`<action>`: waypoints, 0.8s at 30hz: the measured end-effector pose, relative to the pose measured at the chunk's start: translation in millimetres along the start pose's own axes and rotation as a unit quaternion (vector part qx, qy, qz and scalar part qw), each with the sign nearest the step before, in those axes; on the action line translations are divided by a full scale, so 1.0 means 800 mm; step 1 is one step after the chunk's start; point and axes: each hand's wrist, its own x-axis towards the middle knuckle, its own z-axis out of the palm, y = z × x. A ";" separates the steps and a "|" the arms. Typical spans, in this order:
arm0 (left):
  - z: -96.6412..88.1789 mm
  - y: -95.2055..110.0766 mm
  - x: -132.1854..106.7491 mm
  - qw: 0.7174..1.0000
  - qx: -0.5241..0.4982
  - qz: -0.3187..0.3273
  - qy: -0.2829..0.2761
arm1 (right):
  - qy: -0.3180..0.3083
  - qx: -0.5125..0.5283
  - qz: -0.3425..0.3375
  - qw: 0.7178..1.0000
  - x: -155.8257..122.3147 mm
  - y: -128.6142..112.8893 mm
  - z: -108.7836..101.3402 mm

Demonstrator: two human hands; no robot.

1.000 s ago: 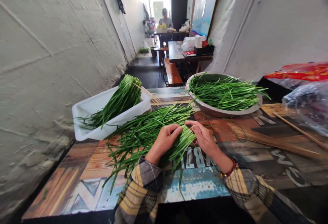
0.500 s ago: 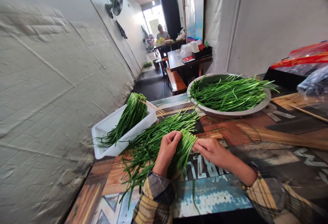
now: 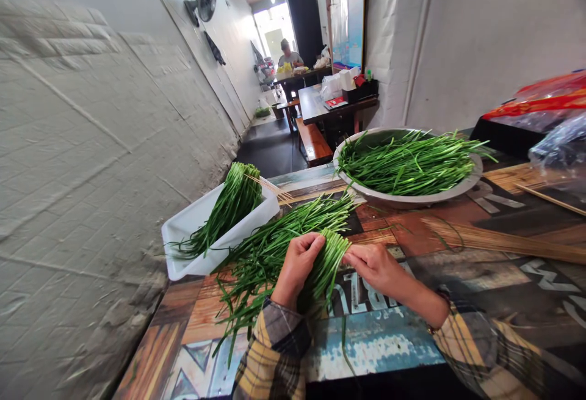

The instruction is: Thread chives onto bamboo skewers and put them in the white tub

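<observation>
My left hand (image 3: 298,269) is closed around a bunch of garlic chives (image 3: 336,253), thumb on top near the pale stem ends. My right hand (image 3: 378,272) pinches right beside those stems, its fingertips touching the bunch's right edge; what lies between them is hidden. More loose chives (image 3: 293,223) lie on the table just behind, their leaves trailing left. In the white plastic tray (image 3: 183,269) at the left rests a bunch of chives (image 3: 235,201) with thin bamboo skewers (image 3: 272,188) sticking out from its stem end.
A large basin (image 3: 407,200) heaped with chives stands at the back right of the patterned table (image 3: 379,342). Many bamboo skewers (image 3: 503,242) lie at the right, near plastic bags (image 3: 563,149). A wall (image 3: 82,204) borders the left. Farther off, a person (image 3: 289,55) sits at another table.
Both hands stay at the bunch, with my right hand still pinching at its stem edge. My right forearm has shifted slightly left, and the whole view has moved a little.
</observation>
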 end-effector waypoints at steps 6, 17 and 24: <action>-0.002 -0.008 0.002 1.000 0.002 -0.011 -0.025 | 0.015 0.017 0.000 1.000 0.001 0.002 0.001; 0.001 -0.008 0.004 0.999 0.007 0.002 -0.044 | 0.005 0.034 0.012 0.999 0.003 0.002 0.001; -0.005 -0.006 0.005 0.999 0.027 0.028 -0.014 | -0.085 0.143 0.033 0.985 0.002 0.006 -0.009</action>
